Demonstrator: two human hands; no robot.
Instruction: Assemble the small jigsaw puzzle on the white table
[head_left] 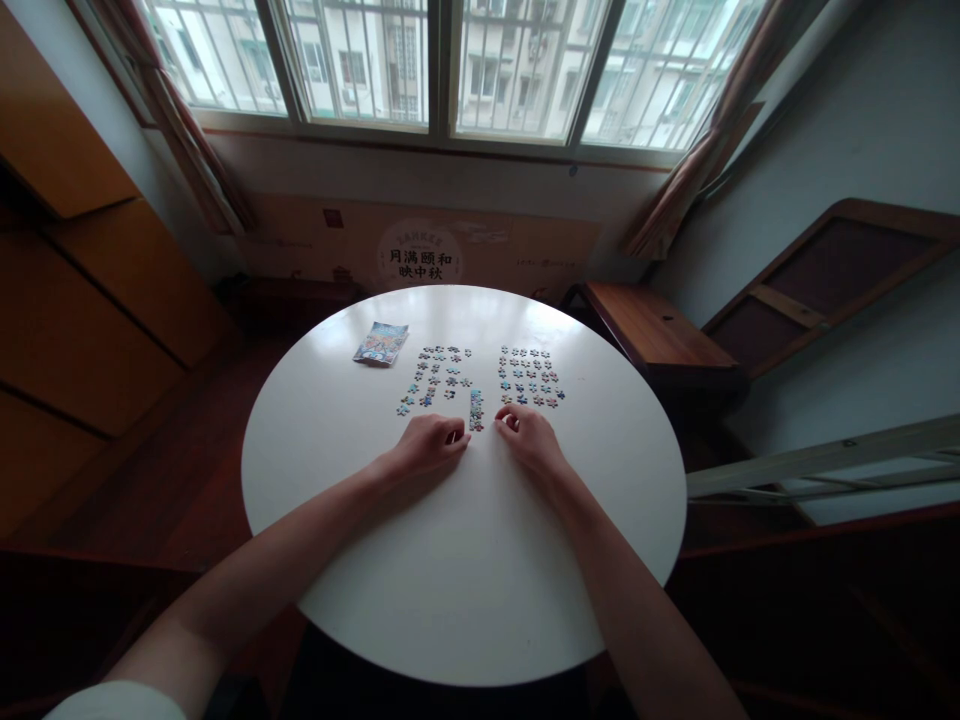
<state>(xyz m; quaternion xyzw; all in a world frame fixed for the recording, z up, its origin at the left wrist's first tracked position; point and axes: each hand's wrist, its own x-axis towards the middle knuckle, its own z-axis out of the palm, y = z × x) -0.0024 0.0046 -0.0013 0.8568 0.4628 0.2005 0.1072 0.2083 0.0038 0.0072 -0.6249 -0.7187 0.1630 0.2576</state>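
Observation:
On the white round table (465,570), a narrow strip of joined jigsaw pieces (476,408) lies between my two hands. My left hand (431,442) rests at the strip's lower left, fingers curled and thumb tip close to its bottom end. Just right of the strip is my right hand (529,435), its thumb and fingertips pinched together. Whatever either hand may hold is too small or hidden to make out. Loose jigsaw pieces (435,380) are spread in rough rows beyond my left hand. Another group of loose pieces (529,375) sits in neater rows beyond my right hand.
A colourful picture packet (381,344) lies at the table's far left. Past the right edge stands a wooden bench (660,325). Barred windows (442,70) and a printed banner (420,250) are behind the table, and wooden cabinets (97,300) at left.

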